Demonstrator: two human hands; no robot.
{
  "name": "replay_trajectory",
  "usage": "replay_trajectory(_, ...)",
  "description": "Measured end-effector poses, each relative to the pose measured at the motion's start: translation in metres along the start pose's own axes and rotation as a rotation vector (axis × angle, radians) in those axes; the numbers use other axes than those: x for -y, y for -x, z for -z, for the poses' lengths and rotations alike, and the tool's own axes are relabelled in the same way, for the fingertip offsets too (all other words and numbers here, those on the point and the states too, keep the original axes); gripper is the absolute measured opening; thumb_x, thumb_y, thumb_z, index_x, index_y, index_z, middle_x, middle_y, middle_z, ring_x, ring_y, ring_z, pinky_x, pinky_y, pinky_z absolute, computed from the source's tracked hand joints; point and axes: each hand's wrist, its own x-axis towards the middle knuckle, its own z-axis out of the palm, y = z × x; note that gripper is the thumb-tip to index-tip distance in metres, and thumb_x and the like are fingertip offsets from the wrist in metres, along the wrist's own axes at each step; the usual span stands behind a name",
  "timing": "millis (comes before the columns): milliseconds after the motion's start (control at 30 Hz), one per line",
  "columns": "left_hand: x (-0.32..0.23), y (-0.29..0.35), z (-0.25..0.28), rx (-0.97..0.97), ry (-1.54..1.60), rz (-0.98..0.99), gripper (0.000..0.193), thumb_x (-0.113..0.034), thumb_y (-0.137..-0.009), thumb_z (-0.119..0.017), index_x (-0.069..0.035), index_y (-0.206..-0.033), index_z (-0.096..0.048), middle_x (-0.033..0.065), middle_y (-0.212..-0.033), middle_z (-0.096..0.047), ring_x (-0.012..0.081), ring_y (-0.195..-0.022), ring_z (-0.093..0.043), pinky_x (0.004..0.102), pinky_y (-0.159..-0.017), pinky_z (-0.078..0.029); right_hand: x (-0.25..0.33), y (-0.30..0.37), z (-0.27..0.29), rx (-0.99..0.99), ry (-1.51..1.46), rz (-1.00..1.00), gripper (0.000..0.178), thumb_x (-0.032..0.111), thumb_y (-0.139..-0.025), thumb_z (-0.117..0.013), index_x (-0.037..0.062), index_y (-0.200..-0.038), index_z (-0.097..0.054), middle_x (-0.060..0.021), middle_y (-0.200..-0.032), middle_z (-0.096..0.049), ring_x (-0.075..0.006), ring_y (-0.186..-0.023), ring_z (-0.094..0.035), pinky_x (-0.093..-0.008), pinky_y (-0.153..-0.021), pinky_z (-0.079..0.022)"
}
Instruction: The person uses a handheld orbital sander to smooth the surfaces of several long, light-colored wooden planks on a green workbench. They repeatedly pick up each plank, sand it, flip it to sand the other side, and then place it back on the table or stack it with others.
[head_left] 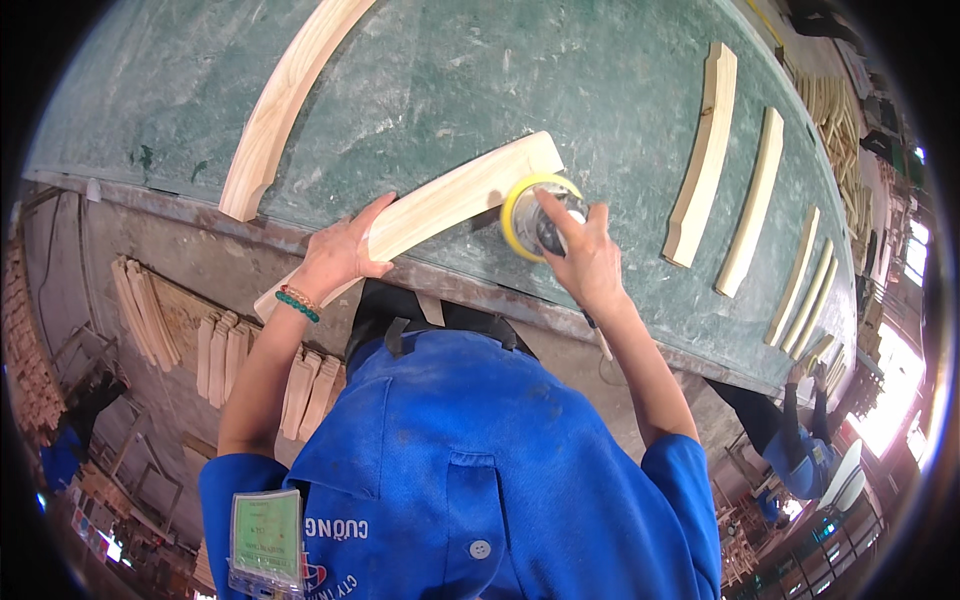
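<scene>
My left hand is wrapped round the near left part of a curved, pale wooden piece. The piece lies slanted over the near edge of the green-topped table, its far end pointing up and to the right. In my right hand is a round power sander with a yellow-rimmed pad, tilted on its side. The pad is beside the piece's right-hand edge, near its far end; whether it touches the wood I cannot tell. My right fingers partly hide the sander's body.
Another curved wooden piece lies at the far left of the green tabletop. To the right lie several more, such as a notched one. Below the table's edge stand stacked wooden pieces. A co-worker is at the far right.
</scene>
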Motion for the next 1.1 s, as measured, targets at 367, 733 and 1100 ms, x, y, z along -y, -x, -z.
replay_trajectory(367, 0.001, -0.001, 0.0, 0.012, 0.003, 0.002, 0.106, -0.035, -0.063, -0.083, -0.033, -0.152, -0.026, 0.0199, -0.108, -0.066, 0.0389, -0.102, -0.064, 0.0452, -0.089, -0.05, -0.022, -0.086, 0.027, -0.277, 0.0, -0.174, 0.07, 0.024, -0.081, -0.076, 0.0426, -0.141, -0.045, -0.0215, -0.109, -0.05, -0.043, -0.088, -0.066, -0.0483, -0.081, -0.056)
replay_trajectory(733, -0.003, -0.001, 0.002, 0.005, 0.002, 0.003, 0.105, -0.034, -0.063, -0.083, -0.032, -0.152, -0.027, 0.0183, -0.112, -0.066, 0.0374, -0.104, -0.064, 0.0438, -0.089, -0.051, 0.001, -0.111, 0.015, -0.306, 0.01, -0.003, 0.069, 0.025, -0.081, -0.075, 0.0416, -0.142, -0.045, -0.0221, -0.104, -0.05, -0.0439, -0.085, -0.066, -0.0458, -0.076, -0.056)
replay_trajectory(1100, -0.002, 0.0, 0.001, 0.004, -0.005, -0.009, 0.105, -0.034, -0.063, -0.083, -0.031, -0.152, -0.027, 0.0192, -0.108, -0.067, 0.0379, -0.101, -0.064, 0.0445, -0.087, -0.051, 0.009, -0.115, 0.009, -0.319, 0.009, 0.072, 0.072, 0.024, -0.08, -0.076, 0.044, -0.141, -0.044, -0.021, -0.102, -0.05, -0.0433, -0.083, -0.066, -0.0456, -0.073, -0.056)
